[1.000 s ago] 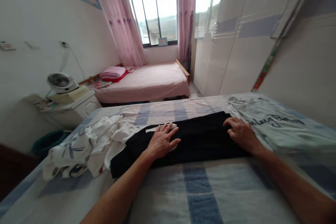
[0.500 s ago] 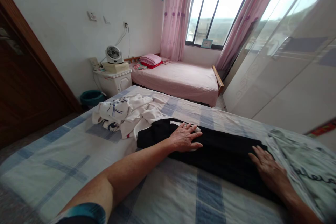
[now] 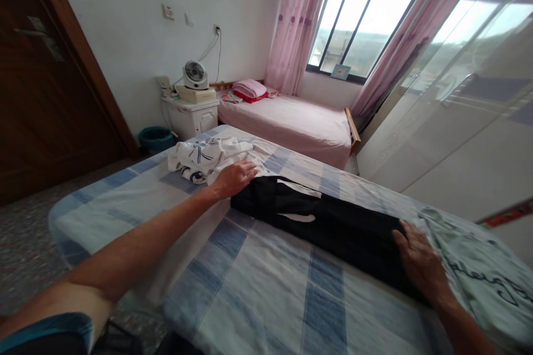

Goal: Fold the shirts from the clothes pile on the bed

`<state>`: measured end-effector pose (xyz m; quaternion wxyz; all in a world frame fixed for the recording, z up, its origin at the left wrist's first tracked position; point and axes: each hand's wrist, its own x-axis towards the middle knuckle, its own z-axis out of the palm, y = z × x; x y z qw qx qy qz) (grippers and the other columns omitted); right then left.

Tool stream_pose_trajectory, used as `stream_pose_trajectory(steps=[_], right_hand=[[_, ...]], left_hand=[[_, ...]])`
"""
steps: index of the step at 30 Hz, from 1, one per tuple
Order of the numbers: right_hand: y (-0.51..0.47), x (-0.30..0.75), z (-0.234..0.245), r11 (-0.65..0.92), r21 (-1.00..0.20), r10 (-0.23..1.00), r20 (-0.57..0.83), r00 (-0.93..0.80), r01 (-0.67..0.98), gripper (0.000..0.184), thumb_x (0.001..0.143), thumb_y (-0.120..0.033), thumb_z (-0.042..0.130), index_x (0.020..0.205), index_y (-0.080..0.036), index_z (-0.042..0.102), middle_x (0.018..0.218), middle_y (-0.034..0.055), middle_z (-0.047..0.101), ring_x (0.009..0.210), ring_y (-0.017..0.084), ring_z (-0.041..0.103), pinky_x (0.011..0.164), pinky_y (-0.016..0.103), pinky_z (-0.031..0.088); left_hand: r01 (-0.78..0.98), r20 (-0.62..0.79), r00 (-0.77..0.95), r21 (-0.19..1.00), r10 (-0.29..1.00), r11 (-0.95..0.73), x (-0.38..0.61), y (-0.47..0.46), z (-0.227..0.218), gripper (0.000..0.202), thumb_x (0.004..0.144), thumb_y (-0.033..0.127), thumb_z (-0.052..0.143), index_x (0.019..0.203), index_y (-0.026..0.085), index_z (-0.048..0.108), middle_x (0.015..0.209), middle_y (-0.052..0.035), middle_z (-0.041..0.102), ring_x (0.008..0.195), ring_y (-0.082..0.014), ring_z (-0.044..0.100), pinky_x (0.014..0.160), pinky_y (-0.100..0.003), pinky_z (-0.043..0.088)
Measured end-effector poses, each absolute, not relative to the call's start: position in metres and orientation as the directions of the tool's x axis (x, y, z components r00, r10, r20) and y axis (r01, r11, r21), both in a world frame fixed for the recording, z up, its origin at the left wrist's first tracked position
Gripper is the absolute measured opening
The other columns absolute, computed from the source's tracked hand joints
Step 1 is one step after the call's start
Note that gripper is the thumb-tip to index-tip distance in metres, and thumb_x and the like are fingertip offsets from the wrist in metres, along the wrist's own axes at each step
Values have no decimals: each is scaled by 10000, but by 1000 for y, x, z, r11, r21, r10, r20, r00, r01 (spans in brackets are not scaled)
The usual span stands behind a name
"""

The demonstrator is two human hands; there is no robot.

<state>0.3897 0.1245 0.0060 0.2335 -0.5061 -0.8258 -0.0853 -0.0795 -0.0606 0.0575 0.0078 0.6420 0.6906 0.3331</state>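
Note:
A long, folded black garment with white patches (image 3: 345, 224), its kind unclear, lies flat across the bed. My left hand (image 3: 235, 178) rests at its left end, fingers stretched out and close together, beside a crumpled heap of white clothing with dark blue markings (image 3: 204, 150). At the other end, my right hand (image 3: 420, 260) lies on the black cloth with its fingers extended; part of its underside is hidden. Just right of that hand is a pale green garment with dark lettering (image 3: 478, 266).
A blue-and-white checked sheet (image 3: 266, 283) covers the bed. Beyond it stand a pink-covered bed (image 3: 300, 119) and a white nightstand (image 3: 195, 119) bearing a small fan (image 3: 195, 75). A teal bin (image 3: 156, 138) is on the floor; a glossy wardrobe (image 3: 416, 150) lines the right.
My left hand has slid left from the white patches to the garment's left end, uncovering them. My right hand stays at the right end. The view has shifted slightly.

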Motion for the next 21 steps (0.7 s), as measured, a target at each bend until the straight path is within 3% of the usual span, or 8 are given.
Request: stream_pose_trajectory(steps=[6,11,17,21], right_hand=[[80,314,48,671,-40,672,454,-585,740,607,934,-482,204,1354,-112,440,1411,148,438,1365,245,291,1107,430,252],[60,231,59,748,-75,629,397,-668,659,592,946,-477,214,1389,-133,405,1445,117,400,1378,235,262,1094,432,266],[57,178,29,744,-49,655,248,-713,666,572,946,-487,236,1402,-185,401,1479,76,350,1383,242,247,1100,440,231],[62,195,10,728,1,679,139,-721,686,577,943,-500,243,1422,-205,369,1502,44,303,1389,225,229,1105,413,223]], left_hand=[[930,370,52,319,928,-180,-54,-86,51,410,920,415,403,1255,242,566,1429,-59,437,1359,-247,308,1125,-426,185],[945,361,211,162,908,-284,-8,-46,65,441,958,392,292,1284,208,526,1442,-76,416,1371,-248,281,1104,-429,226],[974,189,127,163,974,-158,9,-6,36,502,949,420,259,1358,184,430,1470,-101,367,1371,-288,272,1079,-526,225],[973,150,58,211,987,-89,-1,-11,19,583,932,498,222,1395,182,379,1493,-80,325,1382,-272,250,1098,-528,179]])
